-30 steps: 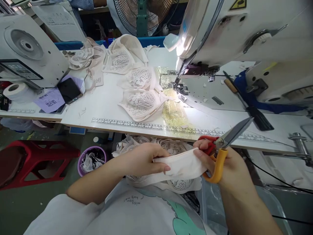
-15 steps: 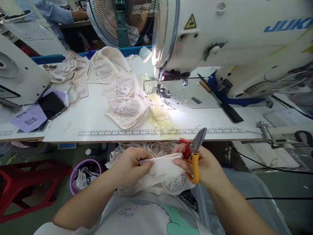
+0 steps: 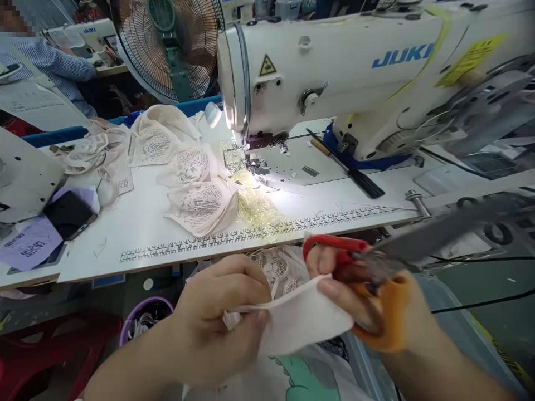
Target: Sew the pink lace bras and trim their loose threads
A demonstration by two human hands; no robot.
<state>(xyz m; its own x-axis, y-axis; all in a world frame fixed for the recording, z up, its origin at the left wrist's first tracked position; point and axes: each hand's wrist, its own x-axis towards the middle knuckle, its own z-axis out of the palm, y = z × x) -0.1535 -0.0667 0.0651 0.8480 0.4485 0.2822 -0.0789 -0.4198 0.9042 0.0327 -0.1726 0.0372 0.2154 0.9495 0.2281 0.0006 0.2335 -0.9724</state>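
the person's left hand (image 3: 221,312) is curled closed low in the view, thumb and fingers pinching one end of a white fabric piece (image 3: 303,320). the right hand (image 3: 376,314) pinches the other end with its fingertips, so the piece is stretched between the two hands, in front of the person's chest and below the table edge. that same right hand also carries a pair of scissors (image 3: 363,267), with fingers through the red and orange handles. the blades point off to the right and are blurred (whether they stand open or closed cannot be told).

just behind the hands, more lace pieces (image 3: 276,264) lie heaped below the table edge. above them is the white sewing table (image 3: 137,223), with a printed ruler strip (image 3: 234,236) along its near edge. a white juki sewing machine (image 3: 334,72) stands on the table, its lamp lighting a crinkled yellowish clear sheet (image 3: 254,206) by the needle. to the left of that, a row of lace bra cups (image 3: 200,203) lies on the table. further left are a dark phone (image 3: 69,214) and a purple paper slip (image 3: 27,245). a fan (image 3: 167,44) stands behind the table, and a co-worker's striped sleeve (image 3: 58,64) shows at the far left. a purple bin (image 3: 144,317) and a red stool (image 3: 42,345) sit on the floor.
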